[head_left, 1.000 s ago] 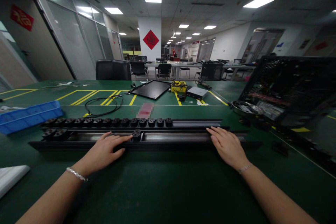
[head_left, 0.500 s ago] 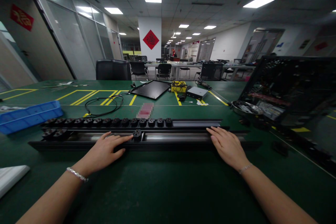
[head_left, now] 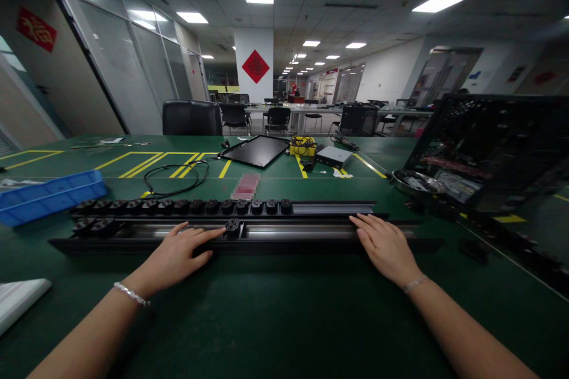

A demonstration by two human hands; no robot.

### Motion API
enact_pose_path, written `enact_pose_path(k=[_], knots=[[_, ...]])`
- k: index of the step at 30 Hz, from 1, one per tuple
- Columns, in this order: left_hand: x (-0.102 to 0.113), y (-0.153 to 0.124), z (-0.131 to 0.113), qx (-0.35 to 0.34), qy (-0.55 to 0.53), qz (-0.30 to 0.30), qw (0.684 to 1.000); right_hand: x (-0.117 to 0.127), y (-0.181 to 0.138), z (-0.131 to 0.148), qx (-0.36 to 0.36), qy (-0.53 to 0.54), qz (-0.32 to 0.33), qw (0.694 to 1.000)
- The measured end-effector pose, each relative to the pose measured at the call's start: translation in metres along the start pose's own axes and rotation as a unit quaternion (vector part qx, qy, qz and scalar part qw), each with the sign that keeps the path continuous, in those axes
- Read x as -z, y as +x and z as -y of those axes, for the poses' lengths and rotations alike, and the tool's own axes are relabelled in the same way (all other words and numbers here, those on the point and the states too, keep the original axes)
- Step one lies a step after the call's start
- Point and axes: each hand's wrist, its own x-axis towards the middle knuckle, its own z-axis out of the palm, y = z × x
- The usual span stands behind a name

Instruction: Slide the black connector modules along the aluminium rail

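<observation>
A long black rail [head_left: 302, 246] with a shiny metal channel lies across the table in front of me. Inside it sits a single black socket module [head_left: 232, 227], whose left side the outstretched index finger of my left hand [head_left: 178, 254] touches. That hand rests over the rail with its fingers apart. Farther right, my right hand [head_left: 384, 246] lies with spread fingers on the same rail, holding nothing. Two more black modules [head_left: 103, 226] stand at the rail's left end. Just behind runs a second rail [head_left: 333, 208], carrying a row of several similar modules [head_left: 195, 206].
A blue bin [head_left: 53, 195] stands at the left, and a white object [head_left: 22, 302] lies nearer me. A looped black cable [head_left: 175, 180], a flat black panel [head_left: 255, 151], a yellow box [head_left: 303, 145] and a grey box [head_left: 334, 157] are behind the rails. An open computer case [head_left: 484, 148] stands at the right.
</observation>
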Motion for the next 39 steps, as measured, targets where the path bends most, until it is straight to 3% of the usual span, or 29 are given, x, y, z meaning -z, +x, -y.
enact_pose_path(k=[39], knots=[[0.0003,0.0017,0.0006,-0.002,0.0,0.01,1.0,0.0025,-0.0007,0.0021,-0.011,0.01,0.003,1.0]])
